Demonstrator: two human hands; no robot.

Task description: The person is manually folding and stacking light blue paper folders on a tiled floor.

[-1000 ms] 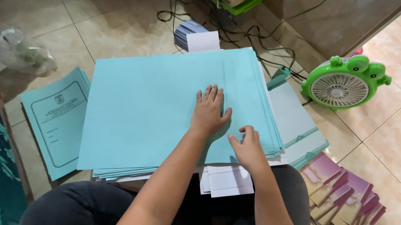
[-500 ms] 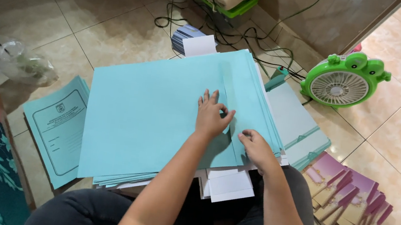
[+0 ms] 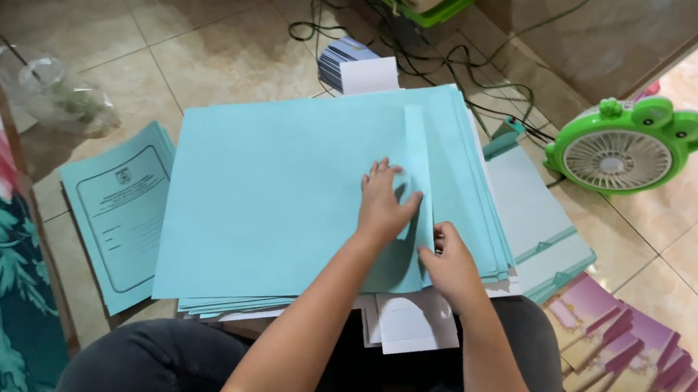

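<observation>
A thick stack of light blue paper sheets [image 3: 278,205] lies across my lap and the tiled floor. The top sheet's right edge is curled up and over. My left hand [image 3: 385,204] presses flat on that sheet near the curl. My right hand [image 3: 450,269] pinches the lifted right edge of the top blue sheet at the stack's lower right corner. Small white cards [image 3: 406,321] lie under the stack by my knees.
A printed blue folder pile [image 3: 115,213] lies to the left. Another blue stack [image 3: 538,226] sits to the right, with a green frog-shaped fan [image 3: 626,149] behind it. Pink-purple cards [image 3: 628,359] fan out lower right. Cables, a card stack [image 3: 355,65], a plastic bag [image 3: 54,92].
My right hand has lifted the top sheet's right edge and folded it over to the left. My left hand slid slightly right on the sheet.
</observation>
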